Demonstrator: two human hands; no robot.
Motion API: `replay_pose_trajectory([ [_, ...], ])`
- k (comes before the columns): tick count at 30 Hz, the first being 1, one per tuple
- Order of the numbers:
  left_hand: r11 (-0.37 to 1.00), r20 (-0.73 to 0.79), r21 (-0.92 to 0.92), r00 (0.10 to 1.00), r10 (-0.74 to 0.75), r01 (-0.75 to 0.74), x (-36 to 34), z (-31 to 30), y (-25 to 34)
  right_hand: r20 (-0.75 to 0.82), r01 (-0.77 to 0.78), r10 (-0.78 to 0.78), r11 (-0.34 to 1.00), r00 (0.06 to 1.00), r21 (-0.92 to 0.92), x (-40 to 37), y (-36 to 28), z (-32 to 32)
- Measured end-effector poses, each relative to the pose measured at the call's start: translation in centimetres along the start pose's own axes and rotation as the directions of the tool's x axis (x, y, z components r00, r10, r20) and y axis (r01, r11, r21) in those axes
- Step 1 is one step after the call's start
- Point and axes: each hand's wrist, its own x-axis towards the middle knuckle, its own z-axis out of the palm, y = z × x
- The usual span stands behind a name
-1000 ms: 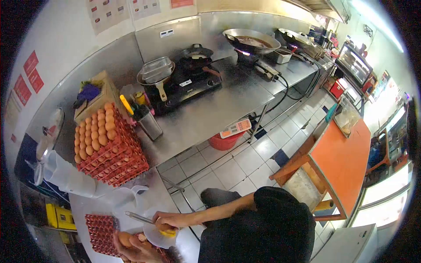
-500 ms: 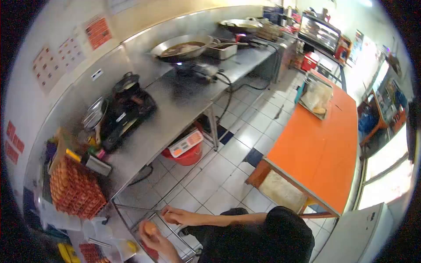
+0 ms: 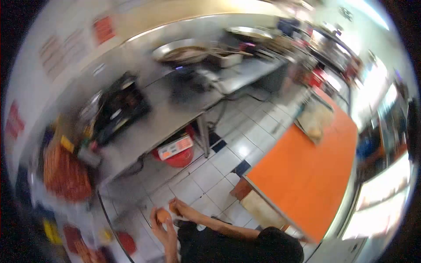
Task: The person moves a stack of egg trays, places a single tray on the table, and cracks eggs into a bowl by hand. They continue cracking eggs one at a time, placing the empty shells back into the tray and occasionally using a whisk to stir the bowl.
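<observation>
Held in the fingers of my left hand point(image 3: 164, 230) is a brown egg point(image 3: 163, 215), at the lower middle of the view. Close beside it, just to the right, is my right hand point(image 3: 179, 207). Its fingers are curled together, and blur hides whether anything is in them. Both hands are in front of my black shirt, above the tiled floor. To the left stands a tall stack of egg trays point(image 3: 66, 173) at the end of the steel counter, smeared by motion.
The steel counter point(image 3: 162, 127) carries a black stove point(image 3: 123, 109) and large woks point(image 3: 182, 50). Under it a scale point(image 3: 175, 148) rests on a red bucket point(image 3: 180, 160). An orange table point(image 3: 302, 162) with a tray point(image 3: 313, 120) stands right. Red trays point(image 3: 72, 239) show at lower left.
My view has turned and is more blurred. My hands have come closer together and appear higher in view, with the egg still in my left hand.
</observation>
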Motion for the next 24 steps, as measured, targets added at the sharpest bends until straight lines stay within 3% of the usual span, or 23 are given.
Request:
replay_pose_trajectory([
  [1, 0.999, 0.025, 0.030, 0.999, -0.023, 0.022, 0.5, -0.7, -0.5, 0.110, -0.080, 0.085, 0.996, 0.990, -0.049, -0.4, 0.1, 0.1],
  [3, 0.995, -0.013, 0.058, 0.997, -0.080, 0.081, 0.6, -1.9, -1.2, 0.058, -0.083, 0.089, 0.992, 0.994, -0.099, 1.1, -2.8, 1.3],
  [4, 0.993, -0.049, 0.056, 0.994, -0.100, 0.103, 1.2, -3.0, -1.6, 0.034, -0.095, 0.094, 0.995, 0.995, 0.010, 1.3, -4.6, 2.9],
  [6, 0.992, -0.135, 0.093, 0.988, -0.075, 0.088, 1.7, -4.8, -1.7, 0.160, -0.058, 0.107, 0.957, 0.981, -0.285, 4.8, -2.0, 1.8],
  [7, 0.985, -0.239, 0.145, 0.970, -0.054, 0.091, 1.8, -5.5, -1.7, 0.169, -0.132, 0.197, 0.934, 0.966, -0.333, 6.8, 0.7, 1.5],
  [8, 0.975, -0.287, 0.203, 0.958, -0.033, 0.094, 1.8, -6.8, -1.8, 0.108, -0.240, 0.265, 0.950, 0.958, -0.198, 5.8, -2.7, 5.9],
  [9, 0.965, -0.390, 0.215, 0.919, -0.057, 0.152, 1.9, -8.8, -2.0, 0.201, -0.329, 0.343, 0.939, 0.918, -0.103, 7.2, -3.0, 7.8],
  [12, 0.980, -0.419, 0.174, 0.908, -0.014, 0.096, 3.2, -12.2, -3.4, 0.348, -0.278, 0.352, 0.929, 0.869, -0.245, 10.4, -1.1, 12.5],
  [14, 0.971, -0.601, 0.217, 0.798, 0.050, 0.103, 3.6, -15.9, -4.5, 0.422, -0.229, 0.372, 0.908, 0.827, -0.351, 12.7, -1.1, 16.5],
  [16, 0.971, -0.623, 0.181, 0.782, -0.010, 0.157, 3.0, -20.0, -6.0, 0.517, -0.333, 0.476, 0.876, 0.712, -0.348, 13.7, -0.1, 21.8],
  [18, 0.957, -0.772, 0.207, 0.635, 0.034, 0.201, 3.5, -24.2, -7.4, 0.534, -0.377, 0.471, 0.882, 0.702, -0.284, 15.6, 0.7, 28.2],
  [19, 0.933, -0.806, 0.227, 0.592, 0.018, 0.280, 4.0, -26.3, -7.5, 0.581, -0.427, 0.488, 0.869, 0.651, -0.250, 17.0, 1.3, 31.0],
  [20, 0.931, -0.797, 0.225, 0.604, 0.007, 0.286, 4.5, -28.4, -7.4, 0.624, -0.478, 0.498, 0.851, 0.603, -0.217, 18.1, 2.0, 33.6],
  [22, 0.922, -0.837, 0.321, 0.521, 0.169, 0.218, 5.8, -32.6, -7.4, 0.679, -0.515, 0.505, 0.830, 0.534, -0.212, 19.9, 3.3, 38.5],
  [23, 0.925, -0.829, 0.313, 0.537, 0.156, 0.214, 6.9, -34.9, -7.1, 0.664, -0.516, 0.506, 0.831, 0.550, -0.206, 21.0, 3.9, 41.0],
  [24, 0.881, -0.837, 0.425, 0.460, 0.296, 0.208, 8.0, -36.7, -6.7, 0.691, -0.517, 0.493, 0.833, 0.528, -0.200, 21.9, 4.5, 42.8],
])
